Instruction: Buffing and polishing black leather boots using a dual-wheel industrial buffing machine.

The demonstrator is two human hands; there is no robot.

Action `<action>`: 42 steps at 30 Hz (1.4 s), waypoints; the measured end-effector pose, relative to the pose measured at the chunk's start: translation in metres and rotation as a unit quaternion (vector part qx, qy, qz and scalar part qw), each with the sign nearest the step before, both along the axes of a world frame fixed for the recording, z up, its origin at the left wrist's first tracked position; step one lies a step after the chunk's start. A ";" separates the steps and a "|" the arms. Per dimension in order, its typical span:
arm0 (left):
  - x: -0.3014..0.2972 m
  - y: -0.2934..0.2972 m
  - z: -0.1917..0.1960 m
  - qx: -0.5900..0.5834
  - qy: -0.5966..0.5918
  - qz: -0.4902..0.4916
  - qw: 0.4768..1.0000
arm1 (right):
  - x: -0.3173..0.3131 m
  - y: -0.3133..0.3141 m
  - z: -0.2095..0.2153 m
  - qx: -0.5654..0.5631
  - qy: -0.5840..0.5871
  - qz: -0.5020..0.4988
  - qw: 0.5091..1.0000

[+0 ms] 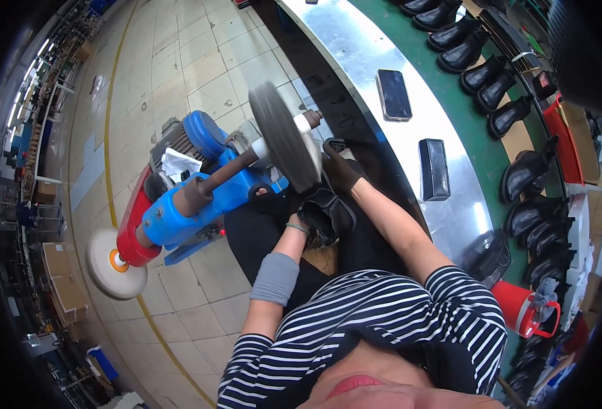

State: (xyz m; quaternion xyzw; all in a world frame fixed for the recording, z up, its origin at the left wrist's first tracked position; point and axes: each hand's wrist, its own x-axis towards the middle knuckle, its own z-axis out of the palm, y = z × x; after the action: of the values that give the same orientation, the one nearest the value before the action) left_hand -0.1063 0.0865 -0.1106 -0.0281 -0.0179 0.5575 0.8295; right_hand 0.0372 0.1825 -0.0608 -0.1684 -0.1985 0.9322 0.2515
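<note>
A black ankle boot (329,213) is between my two hands, its opening toward me, just under the dark buffing wheel (277,133) of a blue machine (178,211). My right hand (343,170), in a dark glove, is closed on the far part of the boot beside the wheel. My left hand (299,220) grips the boot at its near left side; most of its fingers are hidden by the boot. The wheel's lower edge overlaps the boot in view, and whether they touch I cannot tell.
A pale wheel (113,264) sits on the machine's other end. To the right, a metal ledge (355,51) carries a phone (393,95) and a black case (434,169). Beyond it, several black boots (464,51) line a green surface (444,92), near a red mug (515,307).
</note>
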 end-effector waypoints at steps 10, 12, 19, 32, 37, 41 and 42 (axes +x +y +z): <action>-0.038 -0.032 -0.098 -0.134 0.570 0.114 0.803 | 0.057 -0.103 0.126 0.494 -0.179 0.093 0.845; 0.008 -0.006 -0.061 -0.223 0.505 0.031 0.833 | 0.079 -0.128 0.129 0.540 -0.339 0.021 0.770; 0.004 0.022 0.063 -0.320 0.274 0.064 0.904 | 0.073 -0.102 0.055 -0.059 -0.132 -0.143 0.979; 0.019 -0.010 0.083 -0.141 0.115 0.044 0.982 | 0.090 -0.143 0.164 0.292 -0.356 -0.032 0.887; 0.001 -0.007 -0.015 -0.095 0.343 0.129 0.926 | 0.054 -0.122 0.235 0.681 -0.469 0.156 0.541; 0.011 0.001 -0.023 -0.006 0.627 0.186 0.757 | 0.011 -0.087 0.205 0.720 -0.483 0.254 0.429; 0.011 0.001 -0.021 -0.001 0.640 0.184 0.746 | 0.006 -0.078 0.187 0.713 -0.485 0.245 0.442</action>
State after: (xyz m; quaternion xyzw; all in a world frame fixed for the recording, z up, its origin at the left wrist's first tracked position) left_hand -0.0954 0.0874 -0.1318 0.3383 0.5133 0.5861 0.5278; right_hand 0.0428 0.1045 0.1264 -0.2984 -0.9161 0.2507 -0.0936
